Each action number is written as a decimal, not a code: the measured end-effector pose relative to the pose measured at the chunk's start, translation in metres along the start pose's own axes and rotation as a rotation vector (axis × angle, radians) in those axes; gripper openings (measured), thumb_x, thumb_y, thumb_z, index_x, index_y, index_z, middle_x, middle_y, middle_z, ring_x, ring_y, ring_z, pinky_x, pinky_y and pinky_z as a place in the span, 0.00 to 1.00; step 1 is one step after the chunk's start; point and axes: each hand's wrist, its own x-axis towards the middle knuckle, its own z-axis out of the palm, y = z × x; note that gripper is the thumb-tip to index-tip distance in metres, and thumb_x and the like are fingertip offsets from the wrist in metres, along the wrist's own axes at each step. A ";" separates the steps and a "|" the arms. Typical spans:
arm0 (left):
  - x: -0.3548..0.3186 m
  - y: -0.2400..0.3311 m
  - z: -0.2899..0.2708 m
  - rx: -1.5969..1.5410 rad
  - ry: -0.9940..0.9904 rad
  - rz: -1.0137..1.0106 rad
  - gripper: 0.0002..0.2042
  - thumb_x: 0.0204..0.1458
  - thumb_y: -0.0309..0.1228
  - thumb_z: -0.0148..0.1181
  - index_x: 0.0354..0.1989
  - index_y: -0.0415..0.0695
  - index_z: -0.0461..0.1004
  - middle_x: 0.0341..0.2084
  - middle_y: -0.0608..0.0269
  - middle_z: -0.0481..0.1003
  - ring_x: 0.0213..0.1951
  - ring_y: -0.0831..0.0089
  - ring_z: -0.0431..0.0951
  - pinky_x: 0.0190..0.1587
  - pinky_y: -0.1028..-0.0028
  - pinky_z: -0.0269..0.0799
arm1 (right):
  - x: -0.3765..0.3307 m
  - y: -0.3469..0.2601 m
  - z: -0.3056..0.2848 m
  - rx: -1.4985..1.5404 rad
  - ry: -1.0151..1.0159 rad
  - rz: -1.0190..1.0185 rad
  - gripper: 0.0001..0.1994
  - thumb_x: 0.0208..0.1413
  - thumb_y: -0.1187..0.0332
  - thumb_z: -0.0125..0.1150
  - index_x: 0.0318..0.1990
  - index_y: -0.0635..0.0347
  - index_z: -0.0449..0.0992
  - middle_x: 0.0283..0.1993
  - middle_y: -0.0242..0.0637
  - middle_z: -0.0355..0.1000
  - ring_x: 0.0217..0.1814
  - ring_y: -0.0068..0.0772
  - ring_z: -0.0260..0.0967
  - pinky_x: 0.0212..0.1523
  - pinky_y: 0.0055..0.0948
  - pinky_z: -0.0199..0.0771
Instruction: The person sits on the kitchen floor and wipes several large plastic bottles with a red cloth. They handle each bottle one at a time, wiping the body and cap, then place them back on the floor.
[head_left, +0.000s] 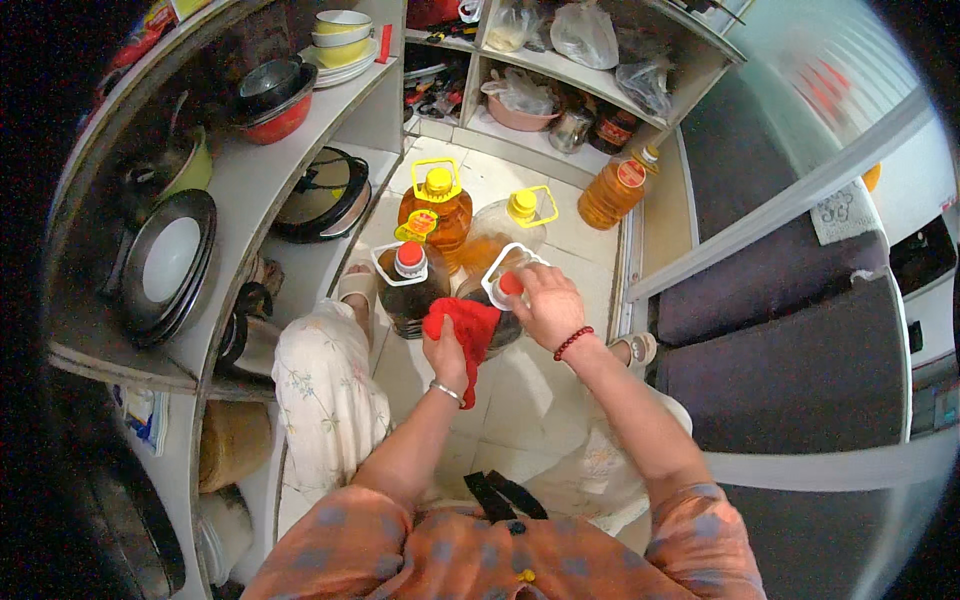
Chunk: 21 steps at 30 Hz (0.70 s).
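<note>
My left hand [446,358] is closed round a bunched red cloth [480,322], which it holds against the near side of the jugs. The fingers of my right hand [548,308] close on the red cap [510,284] of a large plastic jug with a white handle; my hand and the cloth hide much of its body. Just left stands a dark-filled jug [408,298] with another red cap. Behind are an amber oil jug [450,215] with a yellow cap and handle, and a clear, partly filled jug [490,228], also yellow-capped.
An oil bottle [612,192] stands farther right by the cabinet. Curved shelves [300,165] on the left hold bowls, pans and plates [345,68]. Bags and a pink basin [520,112] fill the back shelves. A sliding door frame [780,240] runs along the right.
</note>
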 end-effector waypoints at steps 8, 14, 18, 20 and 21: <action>0.017 -0.012 -0.015 -0.016 0.005 -0.045 0.15 0.59 0.33 0.53 0.52 0.40 0.69 0.46 0.62 0.74 0.46 0.70 0.73 0.51 0.69 0.69 | 0.032 0.024 0.046 0.092 -0.232 -0.100 0.13 0.51 0.64 0.59 0.42 0.57 0.71 0.45 0.45 0.68 0.50 0.49 0.67 0.48 0.43 0.69; 0.008 -0.025 -0.013 0.106 -0.006 -0.026 0.17 0.61 0.36 0.52 0.54 0.40 0.67 0.45 0.63 0.74 0.46 0.70 0.75 0.50 0.69 0.70 | -0.001 0.083 0.024 0.204 -0.165 0.026 0.09 0.48 0.68 0.59 0.37 0.57 0.72 0.39 0.42 0.68 0.44 0.46 0.66 0.44 0.39 0.69; 0.002 -0.034 0.003 0.012 -0.070 0.044 0.13 0.59 0.31 0.53 0.50 0.39 0.71 0.46 0.62 0.74 0.46 0.69 0.73 0.52 0.69 0.67 | -0.022 0.112 0.025 0.353 -0.066 0.152 0.07 0.46 0.67 0.57 0.31 0.59 0.72 0.34 0.43 0.67 0.41 0.47 0.67 0.44 0.41 0.68; -0.003 -0.014 0.027 0.099 -0.141 0.144 0.15 0.58 0.29 0.54 0.52 0.38 0.70 0.47 0.59 0.74 0.49 0.67 0.71 0.55 0.69 0.65 | -0.024 0.113 0.031 0.427 -0.026 0.189 0.06 0.46 0.67 0.57 0.29 0.59 0.72 0.32 0.42 0.67 0.41 0.46 0.67 0.44 0.40 0.67; -0.007 0.005 0.045 0.211 -0.187 0.326 0.16 0.56 0.29 0.55 0.53 0.39 0.69 0.49 0.57 0.72 0.51 0.65 0.70 0.56 0.67 0.63 | -0.026 0.115 0.031 0.400 -0.011 0.203 0.06 0.47 0.66 0.58 0.30 0.59 0.72 0.32 0.40 0.68 0.40 0.46 0.67 0.42 0.39 0.68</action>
